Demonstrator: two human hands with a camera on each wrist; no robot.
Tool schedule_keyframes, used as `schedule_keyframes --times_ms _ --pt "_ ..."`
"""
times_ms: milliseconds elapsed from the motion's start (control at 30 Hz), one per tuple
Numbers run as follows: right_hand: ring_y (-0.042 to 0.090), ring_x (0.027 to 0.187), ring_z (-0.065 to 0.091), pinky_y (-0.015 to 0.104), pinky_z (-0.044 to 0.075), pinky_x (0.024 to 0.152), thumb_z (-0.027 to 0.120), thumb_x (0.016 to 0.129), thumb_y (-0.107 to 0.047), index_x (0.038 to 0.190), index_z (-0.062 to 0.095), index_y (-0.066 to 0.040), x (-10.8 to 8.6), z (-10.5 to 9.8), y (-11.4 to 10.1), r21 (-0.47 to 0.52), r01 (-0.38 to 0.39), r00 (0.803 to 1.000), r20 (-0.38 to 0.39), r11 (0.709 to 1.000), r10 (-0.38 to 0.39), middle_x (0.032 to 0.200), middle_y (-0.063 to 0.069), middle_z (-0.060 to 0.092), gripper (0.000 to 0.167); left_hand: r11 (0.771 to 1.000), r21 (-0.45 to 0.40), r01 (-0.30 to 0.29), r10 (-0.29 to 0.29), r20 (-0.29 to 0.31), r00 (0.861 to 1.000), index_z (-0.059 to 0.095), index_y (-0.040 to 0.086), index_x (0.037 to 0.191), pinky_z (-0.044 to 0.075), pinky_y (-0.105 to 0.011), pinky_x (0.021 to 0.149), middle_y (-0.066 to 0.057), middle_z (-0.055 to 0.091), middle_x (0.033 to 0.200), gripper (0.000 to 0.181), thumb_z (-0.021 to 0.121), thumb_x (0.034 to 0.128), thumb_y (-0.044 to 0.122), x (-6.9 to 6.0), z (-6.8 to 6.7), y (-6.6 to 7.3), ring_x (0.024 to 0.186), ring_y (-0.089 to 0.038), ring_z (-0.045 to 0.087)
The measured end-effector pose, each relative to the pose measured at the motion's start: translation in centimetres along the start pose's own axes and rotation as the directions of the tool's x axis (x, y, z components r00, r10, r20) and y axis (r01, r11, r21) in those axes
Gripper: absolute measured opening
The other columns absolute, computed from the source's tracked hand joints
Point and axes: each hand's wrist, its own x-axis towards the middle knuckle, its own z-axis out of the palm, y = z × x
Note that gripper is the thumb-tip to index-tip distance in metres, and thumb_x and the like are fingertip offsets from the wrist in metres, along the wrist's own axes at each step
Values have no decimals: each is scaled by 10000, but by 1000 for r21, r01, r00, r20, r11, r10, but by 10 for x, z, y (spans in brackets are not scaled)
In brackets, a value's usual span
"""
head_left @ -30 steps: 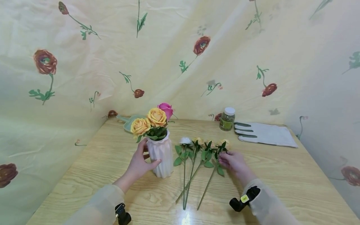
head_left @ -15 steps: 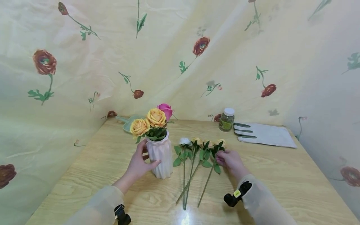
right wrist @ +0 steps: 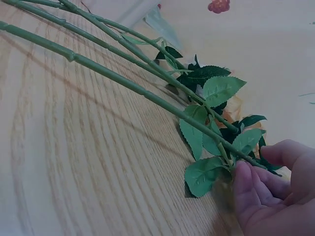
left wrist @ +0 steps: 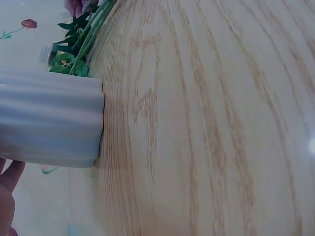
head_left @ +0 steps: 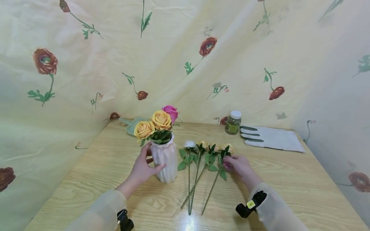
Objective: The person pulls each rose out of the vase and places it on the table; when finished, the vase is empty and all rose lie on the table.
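Note:
A white ribbed vase (head_left: pixel 165 162) stands upright, holding two yellow roses (head_left: pixel 161 120) and a pink rose (head_left: pixel 171 113). The left hand (head_left: pixel 144 166) grips its left side, thumb in front; in the left wrist view part of that hand (left wrist: pixel 7 196) shows beside the vase (left wrist: pixel 49 120). Several artificial roses lie right of the vase, a white one (head_left: pixel 190 144) leftmost, some stems crossing. At the rightmost rose's upper stem (head_left: pixel 212 191), the right hand (head_left: pixel 238 166) pinches just below the bloom; in the right wrist view its fingers (right wrist: pixel 246 189) are at the stem (right wrist: pixel 162 103).
A jar with a white lid (head_left: pixel 233 123) stands at the table's back edge. Beside it lies a white and green glove (head_left: pixel 274 138). Behind the vase is a pale green dustpan-like object (head_left: pixel 130 127). Patterned cloth (head_left: pixel 173 64) hangs behind the wooden table (head_left: pixel 274 179).
The right hand has moved a little to the left together with the rightmost rose's upper part. The left hand and the vase have stayed in place.

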Motion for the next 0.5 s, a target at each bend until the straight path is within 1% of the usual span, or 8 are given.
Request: schedule_keyframes --times_ms 133,267,400,500 --pt "105 748 628 206 539 706 535 932 -53 1154 476 211 -5 -3 -3 -25 5 1000 9 1000 -5 826 58 648 350 1000 3 -1 1 0 1000 251 113 1436 465 -497 916 -156 471 1202 890 800 734 105 0 0 1 1082 -342 483" --pt "105 787 621 211 535 733 504 956 -86 1194 441 215 -7 -4 -7 -34 22 999 35 999 -20 893 81 637 389 1000 -2 -7 7 -1 1000 255 107 1431 458 -519 916 -161 473 1196 885 799 732 98 -1 0 2 1080 -352 482" --pt "98 824 617 205 527 762 474 979 -110 1249 396 209 -8 -1 -13 -33 32 998 49 999 -31 955 99 620 425 1000 -8 -4 4 0 1000 249 104 1433 443 -545 921 -166 471 1193 887 795 734 97 -1 0 3 1084 -353 478" --pt "116 859 620 210 524 777 490 977 -131 1267 392 202 -8 3 -19 -38 45 997 56 998 -43 990 117 618 452 1000 -13 3 -3 1 1000 251 102 1432 436 -554 925 -165 471 1197 885 796 734 102 -1 -1 4 1087 -355 475"
